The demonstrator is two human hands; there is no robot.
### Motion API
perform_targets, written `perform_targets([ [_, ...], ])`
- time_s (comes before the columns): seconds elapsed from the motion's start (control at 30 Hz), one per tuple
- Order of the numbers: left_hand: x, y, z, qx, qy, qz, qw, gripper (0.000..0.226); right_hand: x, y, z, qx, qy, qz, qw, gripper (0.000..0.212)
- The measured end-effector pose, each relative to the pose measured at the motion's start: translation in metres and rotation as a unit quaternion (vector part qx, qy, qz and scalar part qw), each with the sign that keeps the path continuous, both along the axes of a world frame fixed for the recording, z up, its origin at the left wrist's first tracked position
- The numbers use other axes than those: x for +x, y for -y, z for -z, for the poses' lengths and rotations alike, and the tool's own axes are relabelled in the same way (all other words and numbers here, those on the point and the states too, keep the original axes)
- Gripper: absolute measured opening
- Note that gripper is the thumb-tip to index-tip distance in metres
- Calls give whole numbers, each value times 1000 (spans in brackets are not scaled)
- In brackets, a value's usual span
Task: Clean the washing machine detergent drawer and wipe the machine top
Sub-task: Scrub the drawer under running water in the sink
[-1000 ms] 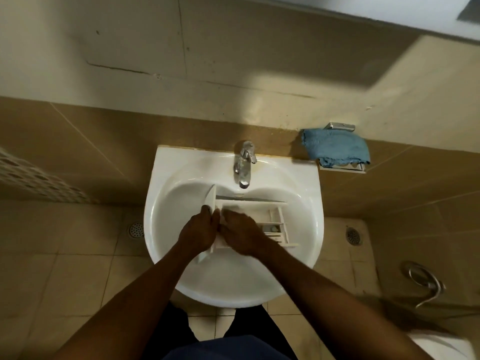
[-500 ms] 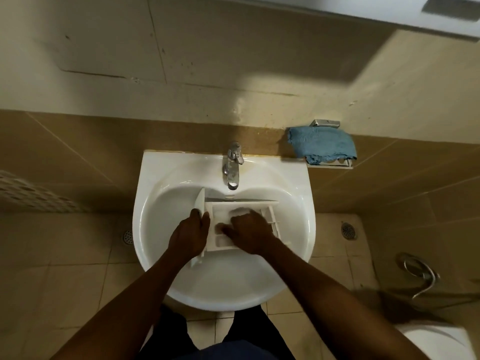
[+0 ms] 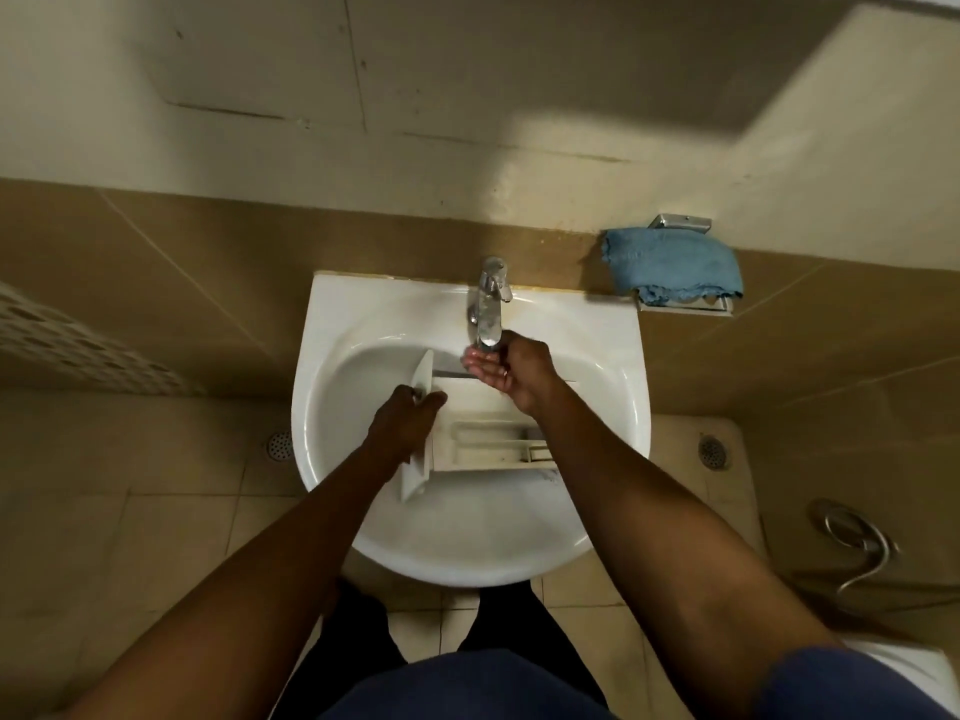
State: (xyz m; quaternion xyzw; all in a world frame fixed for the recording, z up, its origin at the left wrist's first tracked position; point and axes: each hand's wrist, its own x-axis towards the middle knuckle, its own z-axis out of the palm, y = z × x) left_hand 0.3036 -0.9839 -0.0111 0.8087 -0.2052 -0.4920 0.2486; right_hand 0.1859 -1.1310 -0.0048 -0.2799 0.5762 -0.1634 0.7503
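The right hand's (image 3: 511,374) fingers (image 3: 475,363) lie together and gently curved, palm up, making a cup just under the spout of the tap (image 3: 488,304). They hold nothing, and I cannot tell whether water is running. The left hand (image 3: 408,426) grips the drawer (image 3: 488,444) by its front panel (image 3: 422,379), fingers curled over the panel's top edge.

The drawer lies in the sink (image 3: 322,324) with its long axis across the basin, panel end to the left and the open compartments facing up. From the cupped fingers it lies just below and toward the person, the hand over its far edge. The right hand is free, so the coming move is probably a short drop down and back into the compartments while the left hand steadies the drawer.

A blue cloth (image 3: 672,265) hangs on the wall holder, well apart to the right.
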Motion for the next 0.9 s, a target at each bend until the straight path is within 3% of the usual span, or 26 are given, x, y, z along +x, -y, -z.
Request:
perform_targets([
  [0.13, -6, 13, 6, 23, 55, -5, 998, 75, 5, 1, -1, 64, 124, 56, 989, 38],
  [0.23, -16, 10, 11, 18, 123, 12, 992, 82, 15, 0, -6, 82, 160, 55, 982, 39],
  [0.5, -21, 7, 7, -6, 164, 15, 986, 73, -10, 5, -11, 75, 110, 27, 991, 26],
  [0.67, -21, 6, 8, -10, 174, 24, 984, 73, 3, 9, -12, 65, 141, 49, 987, 39],
  [0.9, -20, 6, 9, -15, 164, 18, 986, 76, -17, -14, -24, -17, -13, -113, 993, 26],
])
